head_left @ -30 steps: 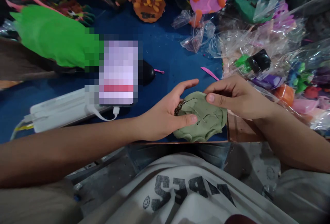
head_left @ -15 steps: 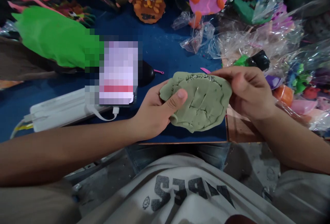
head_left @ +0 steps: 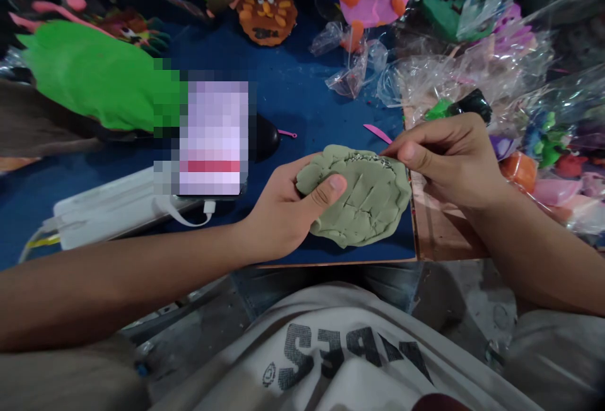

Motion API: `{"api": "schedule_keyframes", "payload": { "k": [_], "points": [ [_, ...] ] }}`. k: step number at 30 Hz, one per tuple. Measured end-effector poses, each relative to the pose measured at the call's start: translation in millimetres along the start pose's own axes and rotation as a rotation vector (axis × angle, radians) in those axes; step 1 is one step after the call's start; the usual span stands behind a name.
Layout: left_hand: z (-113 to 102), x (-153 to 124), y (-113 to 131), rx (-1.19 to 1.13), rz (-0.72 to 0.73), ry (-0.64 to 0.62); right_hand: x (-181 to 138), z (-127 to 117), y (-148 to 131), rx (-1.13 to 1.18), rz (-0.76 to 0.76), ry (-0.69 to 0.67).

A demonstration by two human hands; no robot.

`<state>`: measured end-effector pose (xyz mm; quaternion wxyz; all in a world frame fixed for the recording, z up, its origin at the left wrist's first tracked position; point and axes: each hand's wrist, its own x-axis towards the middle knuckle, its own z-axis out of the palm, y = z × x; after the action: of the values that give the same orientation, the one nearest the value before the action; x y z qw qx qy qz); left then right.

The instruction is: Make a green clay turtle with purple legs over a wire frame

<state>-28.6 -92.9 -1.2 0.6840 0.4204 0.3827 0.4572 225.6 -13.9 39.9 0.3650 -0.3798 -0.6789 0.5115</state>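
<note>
Clay slab (head_left: 362, 200), olive green, held tilted just above blue tabletop (head_left: 302, 92), left hand (head_left: 288, 209) clamped on its left edge for support while right hand (head_left: 449, 156) pinches its upper right rim.

Head camera, downward, close over table (head_left: 302, 102)

Dim light; my flat olive-green clay slab (head_left: 363, 200) looks sharp, crinkled clear plastic wrappers (head_left: 472, 70) glare, corners darken and smear.
</note>
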Motion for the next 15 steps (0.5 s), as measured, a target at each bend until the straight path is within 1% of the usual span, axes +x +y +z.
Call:
{"api": "schedule_keyframes", "payload": {
  "k": [3,6,9,13,15],
  "points": [
    [-0.4,-1.6,0.0,0.012,-0.01,-0.008,1.4,0.7,3.7,0.024,0.045,-0.049],
    [-0.7,-2.0,-1.3,0.011,-0.008,-0.031,2.1,3.1,4.0,0.041,0.065,-0.07],
    [0.0,-0.9,-2.1,0.006,-0.005,-0.011,1.8,3.0,2.0,0.044,0.075,-0.074],
    [-0.5,0.8,-1.8,0.025,-0.003,0.021,-3.0,3.1,2.9,0.106,0.061,-0.165],
    [-1.5,1.0,-0.6,0.057,0.012,0.025,-7.2,6.5,4.9,0.072,0.031,-0.129]
  ]
}}
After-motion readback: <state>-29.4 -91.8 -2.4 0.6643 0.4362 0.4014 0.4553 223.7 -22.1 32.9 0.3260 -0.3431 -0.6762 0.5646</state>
